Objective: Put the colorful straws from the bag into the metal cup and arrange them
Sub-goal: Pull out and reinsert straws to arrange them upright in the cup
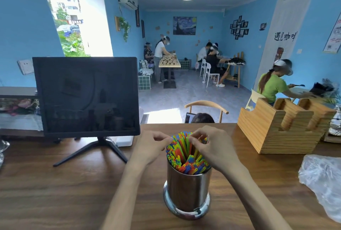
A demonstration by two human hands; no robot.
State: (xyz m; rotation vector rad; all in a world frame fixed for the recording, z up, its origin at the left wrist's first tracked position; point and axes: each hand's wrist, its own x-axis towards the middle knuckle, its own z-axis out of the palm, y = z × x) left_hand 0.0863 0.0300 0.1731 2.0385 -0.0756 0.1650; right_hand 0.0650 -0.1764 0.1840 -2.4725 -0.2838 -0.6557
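On the wooden surface (73,183), with the emptied plastic bag (323,180) off to the right, the metal cup (187,191) held the colorful straws (184,157) upright; the left hand (153,146) and right hand (212,148) flanked the bundle, each grip pinching straw tips directly between them; the right sat slightly nearer.

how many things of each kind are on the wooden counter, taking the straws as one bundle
monitor: 1
metal cup: 1
bundle of colorful straws: 1
wooden holder box: 1
clear plastic bag: 1
Total: 5
The glass at the left edge is cut off and not counted.
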